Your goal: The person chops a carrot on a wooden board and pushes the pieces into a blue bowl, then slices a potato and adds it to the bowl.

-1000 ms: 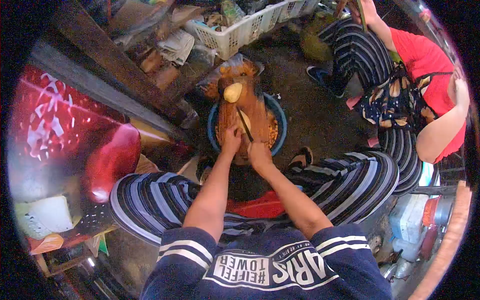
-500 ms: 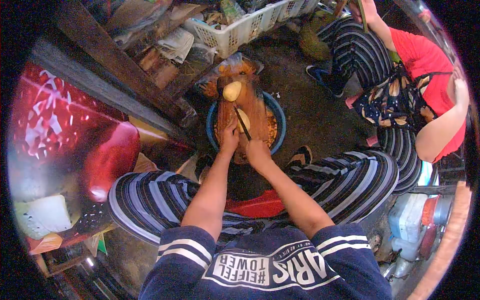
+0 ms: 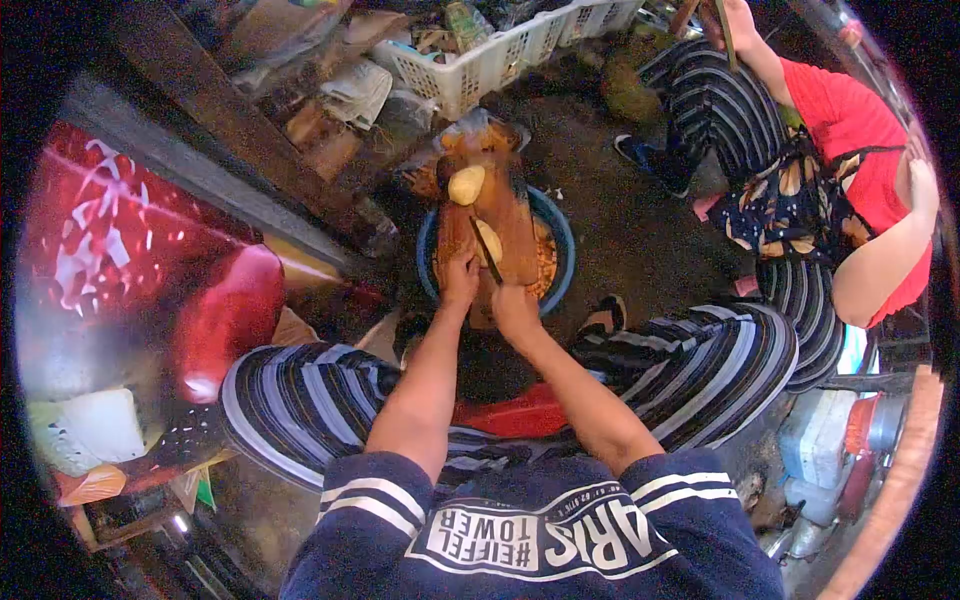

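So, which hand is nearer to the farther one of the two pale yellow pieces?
Left. The left hand is on the near side of the farther pale yellow piece, apart from it; the right hand, holding the knife, is farther back, to the right.

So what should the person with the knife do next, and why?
Probably press the knife gently down through the pale yellow piece: the right hand grips the handle, the blade lies along the piece, and the left hand is close beside it.
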Tool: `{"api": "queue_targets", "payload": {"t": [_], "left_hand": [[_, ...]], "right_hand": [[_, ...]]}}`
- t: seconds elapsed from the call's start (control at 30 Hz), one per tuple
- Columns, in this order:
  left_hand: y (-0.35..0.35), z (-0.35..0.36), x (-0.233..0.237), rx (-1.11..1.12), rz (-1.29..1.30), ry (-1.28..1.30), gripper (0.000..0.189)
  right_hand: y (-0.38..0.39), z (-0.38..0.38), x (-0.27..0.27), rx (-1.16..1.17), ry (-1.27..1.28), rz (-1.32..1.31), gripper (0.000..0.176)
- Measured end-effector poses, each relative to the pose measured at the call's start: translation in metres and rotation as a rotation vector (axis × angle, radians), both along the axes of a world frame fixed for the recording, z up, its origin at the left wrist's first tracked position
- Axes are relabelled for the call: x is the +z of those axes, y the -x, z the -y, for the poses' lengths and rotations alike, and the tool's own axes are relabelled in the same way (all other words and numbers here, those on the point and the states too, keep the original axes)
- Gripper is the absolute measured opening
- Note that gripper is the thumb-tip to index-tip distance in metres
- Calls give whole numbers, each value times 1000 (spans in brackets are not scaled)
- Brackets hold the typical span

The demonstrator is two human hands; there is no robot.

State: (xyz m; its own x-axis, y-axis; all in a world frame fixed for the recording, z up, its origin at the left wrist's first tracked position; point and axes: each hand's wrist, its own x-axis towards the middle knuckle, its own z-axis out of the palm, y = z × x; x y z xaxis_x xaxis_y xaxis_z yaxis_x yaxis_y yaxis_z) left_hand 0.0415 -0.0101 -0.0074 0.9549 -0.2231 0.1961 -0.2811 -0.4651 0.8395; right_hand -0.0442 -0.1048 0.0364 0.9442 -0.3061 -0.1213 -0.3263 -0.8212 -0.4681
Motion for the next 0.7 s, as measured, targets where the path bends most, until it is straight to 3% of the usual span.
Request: {"api": "queue_targets", "payload": {"t": [0.07, 0.2, 0.27, 0.4, 0.47, 0.7], "left_hand": [[-5, -1, -7, -31, -47, 65, 36], [-6, -1, -7, 3, 53, -2, 33], [-4, 1, -7, 37, 98, 79, 33], [3, -1, -6, 78, 29, -16, 32], [3, -1, -9, 76, 119, -45, 32], [4, -1, -13, 89, 191, -95, 35]], "right_hand": [[-2, 5, 14, 205, 174, -34, 27], [-4, 5, 16, 218, 160, 18, 30], [-4, -2, 22, -63, 14, 111, 31], [-2, -1, 30, -66, -53, 85, 30], [-3, 1, 34, -2, -106, -40, 29], [-7, -4, 26, -18, -61, -2, 28]]}}
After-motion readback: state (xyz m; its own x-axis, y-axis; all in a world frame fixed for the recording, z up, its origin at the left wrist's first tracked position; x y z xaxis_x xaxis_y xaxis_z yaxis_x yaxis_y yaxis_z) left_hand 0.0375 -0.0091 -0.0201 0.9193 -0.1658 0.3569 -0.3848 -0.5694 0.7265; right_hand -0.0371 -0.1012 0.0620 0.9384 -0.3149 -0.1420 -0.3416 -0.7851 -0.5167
